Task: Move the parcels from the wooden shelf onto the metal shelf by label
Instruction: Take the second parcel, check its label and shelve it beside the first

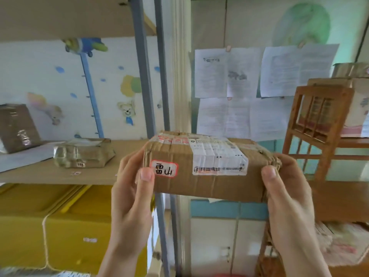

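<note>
I hold a brown cardboard parcel [203, 182] in mid-air at the centre of the view, between the two shelves. A red-bordered handwritten label [164, 168] is stuck on its front left, beside a white shipping label [217, 156]. My left hand [133, 188] grips its left end, thumb by the handwritten label. My right hand [287, 194] grips its right end. The metal shelf [142, 76] stands on the left; its middle board [95, 174] carries a small taped parcel [83, 153] and a brown parcel [17, 127]. The wooden shelf [319, 124] is on the right, with parcels [355, 108] on it.
Yellow cardboard boxes [60, 226] tied with string fill the metal shelf's lower level. Small labels [75, 173] are stuck on the middle board's front. Printed sheets [259, 72] hang on the wall behind. A white pillar [180, 76] rises between the shelves.
</note>
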The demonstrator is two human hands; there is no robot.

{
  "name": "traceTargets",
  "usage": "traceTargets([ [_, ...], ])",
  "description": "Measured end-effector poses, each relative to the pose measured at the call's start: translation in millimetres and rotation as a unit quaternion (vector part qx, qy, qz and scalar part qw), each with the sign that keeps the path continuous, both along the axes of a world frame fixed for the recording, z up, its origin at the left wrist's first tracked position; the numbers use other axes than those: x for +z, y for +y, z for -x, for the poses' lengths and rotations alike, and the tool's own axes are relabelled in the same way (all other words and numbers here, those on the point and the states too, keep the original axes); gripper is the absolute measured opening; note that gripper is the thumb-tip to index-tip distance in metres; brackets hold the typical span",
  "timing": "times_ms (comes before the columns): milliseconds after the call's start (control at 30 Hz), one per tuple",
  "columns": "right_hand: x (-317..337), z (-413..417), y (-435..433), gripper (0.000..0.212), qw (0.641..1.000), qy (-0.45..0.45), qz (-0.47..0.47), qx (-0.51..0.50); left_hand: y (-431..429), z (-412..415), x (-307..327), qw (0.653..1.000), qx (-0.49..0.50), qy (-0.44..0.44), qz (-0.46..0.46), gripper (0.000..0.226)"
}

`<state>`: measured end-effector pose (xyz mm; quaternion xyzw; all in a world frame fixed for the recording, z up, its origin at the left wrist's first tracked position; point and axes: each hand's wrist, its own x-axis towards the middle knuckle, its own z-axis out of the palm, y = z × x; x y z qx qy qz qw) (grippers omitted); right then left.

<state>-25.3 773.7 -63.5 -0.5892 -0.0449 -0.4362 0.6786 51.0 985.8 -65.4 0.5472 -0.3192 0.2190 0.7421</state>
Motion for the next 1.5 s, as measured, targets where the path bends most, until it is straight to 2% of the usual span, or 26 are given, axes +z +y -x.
traceTargets([
  [200, -1, -41, 46, 0.055, 0.999, 0.026, 0.011, 0.034, 47, -29, -12, 0.998, 0.056, 0.034, 0.003, 0.067],
  [267, -2, -55, 58, 0.057, 0.998, 0.034, 0.013, 0.043, 58, -35, -14, 0.995, 0.090, 0.031, 0.000, 0.058],
  [367, -11, -80, 74, 0.058, 0.997, 0.047, 0.009, 0.052, 69, -44, -23, 0.980, 0.192, 0.035, -0.035, 0.055],
  [467, -28, -108, 96, 0.050, 0.994, 0.086, 0.014, 0.060, 87, -58, -40, 0.968, 0.239, 0.065, -0.037, 0.026],
  [600, -52, -142, 125, 0.052, 0.982, 0.154, 0.057, 0.089, 119, -81, -66, 0.945, 0.303, 0.115, -0.047, 0.021],
  [733, -59, -169, 141, 0.054, 0.979, 0.172, 0.076, 0.079, 144, -110, -73, 0.936, 0.322, 0.117, -0.082, 0.025],
  [933, -46, -209, 166, 0.054, 0.988, 0.138, 0.072, -0.020, 167, -180, -64, 0.966, 0.227, 0.067, -0.108, 0.012],
  [1000, -39, -217, 174, 0.048, 0.990, 0.107, 0.074, -0.063, 176, -201, -59, 0.974, 0.196, 0.042, -0.106, 0.024],
  [1100, -26, -228, 187, 0.040, 0.984, 0.061, 0.104, -0.129, 188, -231, -52, 0.980, 0.176, 0.009, -0.090, 0.025],
  [1267, -12, -247, 209, 0.046, 0.941, 0.030, 0.184, -0.282, 188, -272, -32, 0.972, 0.190, -0.012, -0.140, 0.027],
  [1367, -16, -258, 221, 0.043, 0.916, 0.037, 0.202, -0.343, 189, -290, -30, 0.963, 0.182, -0.002, -0.200, 0.044],
  [1500, -31, -276, 218, 0.040, 0.876, 0.064, 0.226, -0.421, 191, -298, -29, 0.941, 0.184, -0.037, -0.281, 0.050],
])
